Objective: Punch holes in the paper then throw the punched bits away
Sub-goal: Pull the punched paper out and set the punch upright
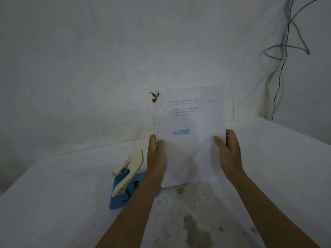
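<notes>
A white sheet of paper (190,122) with a few lines of faint print and a blue "REJECTED" stamp stands upright, its lower edge near the tabletop. My left hand (156,156) grips its left edge and my right hand (228,153) grips its right edge, thumbs on the front. A hole punch (125,179) with a blue base and a cream lever rests on the table just left of my left wrist, partly hidden by my forearm.
The white table (53,203) is stained near its front middle. A white wall (89,68) rises behind it, with a rusty mark (155,97) beside the paper's top left corner. Loose cables (284,51) hang at the right.
</notes>
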